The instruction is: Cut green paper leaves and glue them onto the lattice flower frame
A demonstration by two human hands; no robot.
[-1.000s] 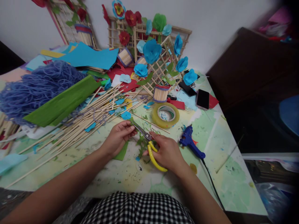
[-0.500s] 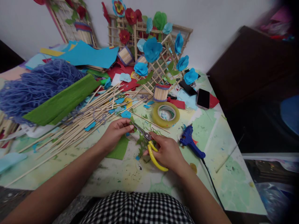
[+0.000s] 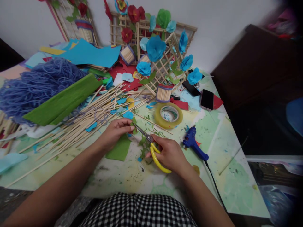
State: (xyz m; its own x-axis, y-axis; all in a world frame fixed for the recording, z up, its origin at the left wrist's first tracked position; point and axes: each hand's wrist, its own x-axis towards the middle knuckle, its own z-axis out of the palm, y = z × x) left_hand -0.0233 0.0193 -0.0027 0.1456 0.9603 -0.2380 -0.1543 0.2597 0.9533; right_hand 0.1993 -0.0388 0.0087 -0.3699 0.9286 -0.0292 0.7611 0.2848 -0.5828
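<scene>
My right hand (image 3: pixel 169 153) grips yellow-handled scissors (image 3: pixel 155 157), whose metal blades point up and left toward my other hand. My left hand (image 3: pixel 118 130) is closed in a pinch at the blade tips, on a small piece of green paper (image 3: pixel 134 121) that shows just past the fingertips. Most of that piece is hidden by fingers and blades. Under the left wrist lies a flat green paper sheet (image 3: pixel 119 148). Thin green clippings (image 3: pixel 143 143) are scattered beneath the scissors.
Clear tape (image 3: pixel 157 116) lies beyond my hands. A blue glue gun (image 3: pixel 194 143) with a cord and a phone (image 3: pixel 207 99) are on the right. Wooden sticks (image 3: pixel 78 127), blue yarn (image 3: pixel 40 86) and folded green paper (image 3: pixel 63 101) cover the left. Stick trellises with paper flowers (image 3: pixel 155 48) stand behind.
My left fingers have drawn slightly left from the blade tips, and more of the green piece shows. The scissors have hardly moved. The view has shifted a little.
</scene>
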